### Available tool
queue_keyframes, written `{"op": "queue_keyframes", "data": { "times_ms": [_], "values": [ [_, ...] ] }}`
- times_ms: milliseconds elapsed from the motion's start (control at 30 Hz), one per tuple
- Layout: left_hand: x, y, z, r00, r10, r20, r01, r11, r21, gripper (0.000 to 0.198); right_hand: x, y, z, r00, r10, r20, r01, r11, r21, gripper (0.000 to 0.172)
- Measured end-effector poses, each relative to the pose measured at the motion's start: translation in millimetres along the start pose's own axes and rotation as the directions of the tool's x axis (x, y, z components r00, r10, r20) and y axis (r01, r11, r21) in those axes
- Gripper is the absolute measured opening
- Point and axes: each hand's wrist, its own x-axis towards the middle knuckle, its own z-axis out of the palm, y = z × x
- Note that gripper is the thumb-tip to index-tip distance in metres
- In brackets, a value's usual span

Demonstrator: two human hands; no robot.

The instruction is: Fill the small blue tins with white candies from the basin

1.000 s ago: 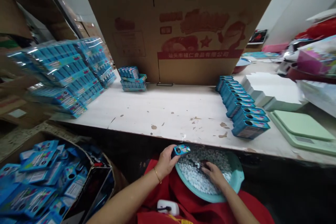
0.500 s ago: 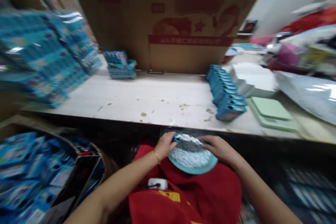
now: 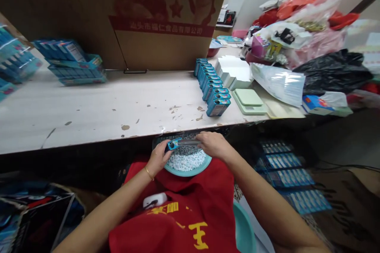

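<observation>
Blue box clamped in left hand fingers, grey strip at 3 o'clock pinched by right hand; held over teal bowl, probably catching stray pellets

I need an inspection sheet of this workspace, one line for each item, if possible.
Surface: white table, paint chipped near the front edge.
Job's things: small blue box; teal basin of white pellets on the lap.
Clutter: row of blue boxes, white boxes, green scale, plastic bags.
Hands: left hand and right hand hold the small blue box by its ends, over the teal basin.
Cables: nothing seen.
Surroundings: big cardboard box behind; blue packs at left.
</observation>
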Motion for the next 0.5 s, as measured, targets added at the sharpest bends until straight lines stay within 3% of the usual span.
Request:
{"op": "queue_keyframes", "data": {
  "times_ms": [100, 167, 233, 333, 433, 500],
  "values": [
    [-8, -3, -12.3, 0.999, -0.031, -0.013, 0.030, 0.997, -0.068, 0.039, -5, 30, 41, 0.994, 0.097, 0.045, -0.101, 0.991, 0.093, 0.028],
    [-13, -4, -21.0, 0.999, -0.046, -0.024, 0.043, 0.994, -0.105, 0.039, 2, 37, 78, 0.979, 0.172, 0.112, -0.188, 0.969, 0.161, 0.028],
    [-17, -4, -28.7, 0.997, -0.074, -0.038, 0.068, 0.989, -0.132, 0.038, 17, 26, 115, 0.964, 0.213, 0.158, -0.248, 0.936, 0.250, 0.028],
    [-20, -2, -37.3, 0.989, -0.135, -0.052, 0.126, 0.980, -0.154, 0.036, 51, -10, 155, 0.962, 0.221, 0.158, -0.265, 0.897, 0.354, 0.028],
    [-21, -4, -43.2, 0.979, -0.191, -0.065, 0.179, 0.971, -0.159, 0.036, 81, -39, 175, 0.969, 0.215, 0.124, -0.248, 0.846, 0.472, 0.035],
    [-22, -7, -46.2, 0.972, -0.223, -0.075, 0.209, 0.965, -0.155, 0.038, 92, -42, 180, 0.976, 0.193, 0.100, -0.216, 0.806, 0.551, 0.036]
  ]
}}
